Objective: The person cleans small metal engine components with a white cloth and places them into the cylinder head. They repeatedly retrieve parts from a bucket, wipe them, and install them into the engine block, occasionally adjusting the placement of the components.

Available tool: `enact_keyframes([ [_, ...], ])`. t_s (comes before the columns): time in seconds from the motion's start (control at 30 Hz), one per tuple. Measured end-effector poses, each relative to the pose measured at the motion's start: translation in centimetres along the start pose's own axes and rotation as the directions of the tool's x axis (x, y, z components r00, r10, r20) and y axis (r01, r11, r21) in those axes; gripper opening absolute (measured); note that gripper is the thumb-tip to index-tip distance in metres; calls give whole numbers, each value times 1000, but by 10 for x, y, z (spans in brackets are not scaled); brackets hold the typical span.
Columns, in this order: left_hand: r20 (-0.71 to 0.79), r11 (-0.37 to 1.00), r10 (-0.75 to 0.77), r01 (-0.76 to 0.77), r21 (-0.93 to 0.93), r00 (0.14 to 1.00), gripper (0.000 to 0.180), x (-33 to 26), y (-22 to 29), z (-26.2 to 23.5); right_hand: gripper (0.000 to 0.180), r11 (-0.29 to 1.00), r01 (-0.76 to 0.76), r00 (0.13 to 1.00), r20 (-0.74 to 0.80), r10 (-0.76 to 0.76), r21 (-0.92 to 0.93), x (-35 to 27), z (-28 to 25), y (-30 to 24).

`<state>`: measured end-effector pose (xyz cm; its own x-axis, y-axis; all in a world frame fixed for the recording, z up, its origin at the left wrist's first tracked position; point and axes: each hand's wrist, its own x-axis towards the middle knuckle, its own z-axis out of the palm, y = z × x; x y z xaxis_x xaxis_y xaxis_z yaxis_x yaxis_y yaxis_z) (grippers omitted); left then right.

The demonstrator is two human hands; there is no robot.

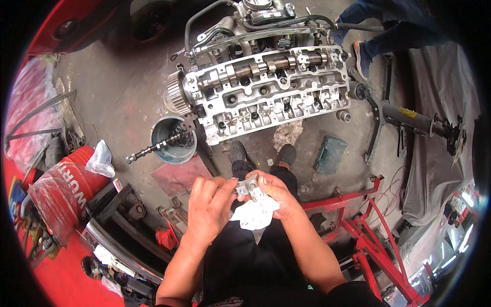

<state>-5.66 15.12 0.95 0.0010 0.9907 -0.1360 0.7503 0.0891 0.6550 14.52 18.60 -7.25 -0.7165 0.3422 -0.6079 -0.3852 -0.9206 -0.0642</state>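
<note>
In front of my body, both hands meet at a small silver metal block with bolt holes (246, 187), which looks like a camshaft bearing cap. My left hand (207, 204) pinches its left end between closed fingers. On the other side, my right hand (279, 194) grips the cap with the thumb on top, and a crumpled white paper towel (255, 214) hangs beneath its fingers. Beyond my feet stands a bare aluminium cylinder head (225, 132), with one camshaft (279, 64) lying along its far side and a toothed pulley (179, 92) at its left end.
A bucket (190, 156) left of the cylinder head has a second camshaft (153, 149) sticking out. Right of my feet lies a teal case (330, 153). Red metal frames (373, 245) stand at the lower right, a red drum (76, 174) at left. Another person's leg (391, 38) shows at upper right.
</note>
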Motion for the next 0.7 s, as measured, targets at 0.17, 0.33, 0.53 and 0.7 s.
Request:
enact_keyframes([
  [0.17,24,996,13,-11,-84,1000,45,9,-9,-6,42,996,-20,1000,22,22,-83,1,19,-12],
  [0.33,10,998,-7,8,-67,1000,46,16,-15,-4,53,978,-23,999,20,28,-209,-2,26,-33],
  [0.53,-33,994,-54,57,96,998,42,28,-21,-13,62,657,-40,911,-298,-286,-752,-14,27,-76],
  [0.7,-43,996,-58,61,71,997,42,49,-4,5,57,7,178,883,156,-442,-984,-4,47,-98],
])
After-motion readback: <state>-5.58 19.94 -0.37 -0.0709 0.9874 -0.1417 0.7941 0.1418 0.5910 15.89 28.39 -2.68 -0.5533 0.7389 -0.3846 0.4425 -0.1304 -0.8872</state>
